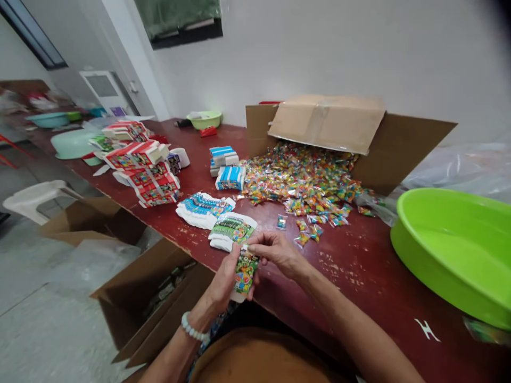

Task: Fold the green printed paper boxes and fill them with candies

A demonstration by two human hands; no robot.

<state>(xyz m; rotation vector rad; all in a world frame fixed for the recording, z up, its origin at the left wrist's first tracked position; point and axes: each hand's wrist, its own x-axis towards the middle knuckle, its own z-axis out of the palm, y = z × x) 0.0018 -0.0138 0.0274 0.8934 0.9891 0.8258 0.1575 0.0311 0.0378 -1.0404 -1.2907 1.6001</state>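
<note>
Nr red worktop (359, 266) edge, green pkt (246, 272) is clasped by L hand (223, 279), fingers curled round; top end is pinched by R hand (277, 252), angled inward, fingertips nearly together.

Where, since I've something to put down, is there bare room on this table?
Widest: the red table between the right forearm and green basin, save a white scrap. Smaller: between the red box stack and blue boxes. Crowded: the candy pile, and the green packs by the left hand.
</note>
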